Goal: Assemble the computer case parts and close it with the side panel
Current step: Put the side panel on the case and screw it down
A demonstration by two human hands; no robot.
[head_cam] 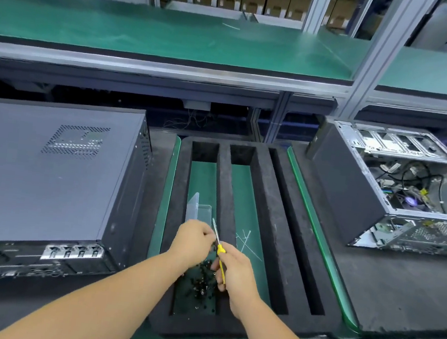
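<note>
A closed dark grey computer case (50,178) lies on its side at the left, side panel up. An open case (397,187) with cables and metal bays showing lies at the right. Between them sits a black foam tray (265,229) with long slots; a heap of small black screws (202,283) lies in its left slot. My right hand (236,273) grips a yellow-handled screwdriver (220,252) above the screws. My left hand (192,242) is curled at the screwdriver's tip, fingers pinched together; whether a screw is between them is hidden.
A clear plastic box (199,208) with its lid up stands in the left slot beyond my hands. Thin white cable ties (245,240) lie in the middle slot. A green shelf (176,34) runs overhead at the back, on a metal post (380,53).
</note>
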